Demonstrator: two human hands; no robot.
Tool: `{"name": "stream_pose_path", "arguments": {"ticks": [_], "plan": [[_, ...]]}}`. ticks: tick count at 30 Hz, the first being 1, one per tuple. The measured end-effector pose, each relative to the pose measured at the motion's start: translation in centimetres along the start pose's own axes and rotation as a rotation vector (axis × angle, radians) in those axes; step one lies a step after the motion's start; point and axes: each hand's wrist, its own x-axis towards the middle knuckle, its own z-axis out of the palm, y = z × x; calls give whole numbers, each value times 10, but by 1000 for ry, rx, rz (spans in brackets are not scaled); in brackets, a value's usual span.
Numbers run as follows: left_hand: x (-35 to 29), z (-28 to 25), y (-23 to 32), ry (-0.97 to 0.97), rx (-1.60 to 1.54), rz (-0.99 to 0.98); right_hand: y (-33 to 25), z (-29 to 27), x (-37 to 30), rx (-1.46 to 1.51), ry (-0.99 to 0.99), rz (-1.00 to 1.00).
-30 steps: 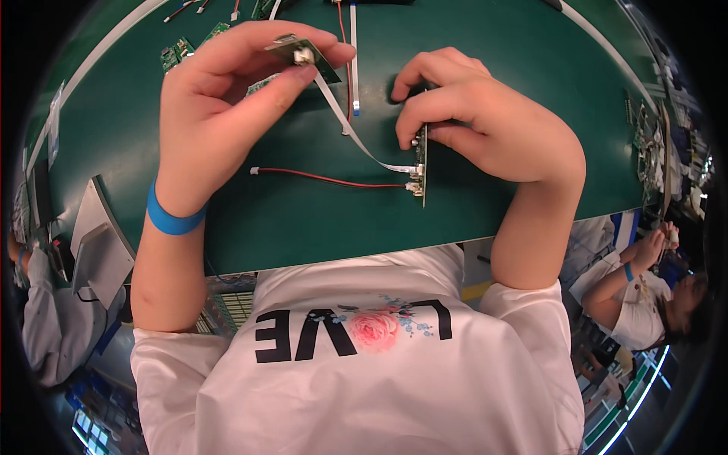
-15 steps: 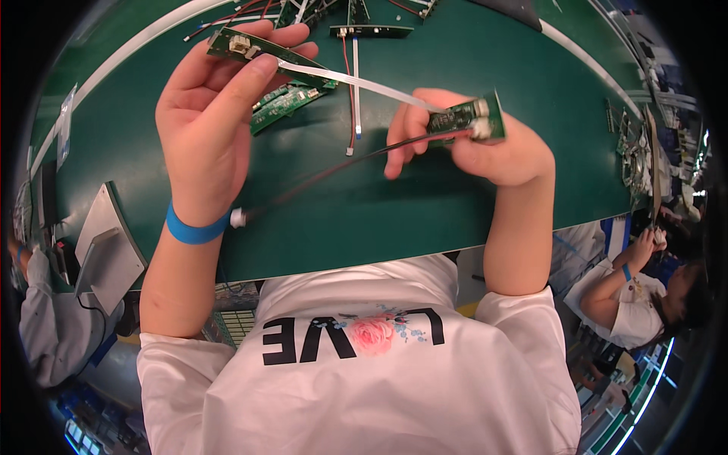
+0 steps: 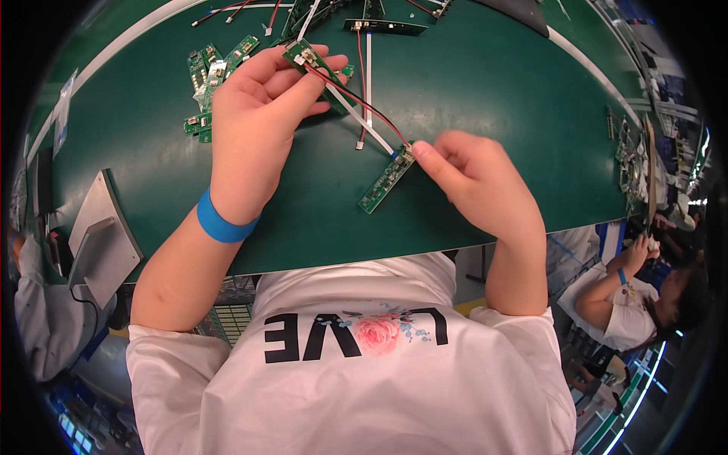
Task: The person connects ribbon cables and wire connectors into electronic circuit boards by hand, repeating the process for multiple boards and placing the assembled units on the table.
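My left hand [image 3: 262,114], with a blue band at its wrist, is closed on a green circuit board [image 3: 334,73] with white connectors. From that board a white ribbon cable [image 3: 353,114] and a red-and-black wire pair [image 3: 369,106] run down to a smaller green circuit board [image 3: 385,180]. My right hand [image 3: 474,178] pinches at the small board's upper end, where the wire pair meets it. The thumb hides the wire's plug. The small board hangs tilted over the green tabletop.
Several loose green boards [image 3: 212,82] lie beyond my left hand. Another board [image 3: 385,27] with a ribbon and wires lies farther back, near a pile of cabled boards [image 3: 322,19]. A grey metal stand [image 3: 105,241] is at the left edge. Other people sit on both sides.
Both boards have shifted: the left one to the right, the small one down and left. The wire's loose end has gone from near my left wrist to my right fingertips.
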Motion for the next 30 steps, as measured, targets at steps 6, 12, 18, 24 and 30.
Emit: {"name": "stream_pose_path", "arguments": {"ticks": [6, 12, 18, 24, 30], "plan": [[-7, 3, -1, -9, -11, 16, -18, 16, 27, -4, 476, -654], [-13, 4, -2, -36, -82, 96, -34, 28, 45, -63, 562, -915], [-13, 7, 3, 30, -48, 99, -36, 28, 47, 301, 417, -816], [-12, 5, -4, 0, 11, 176, -37, 31, 53, 96, 431, -868], [-16, 6, -3, -35, 234, 244, -28, 26, 54, 14, 482, -933]]}}
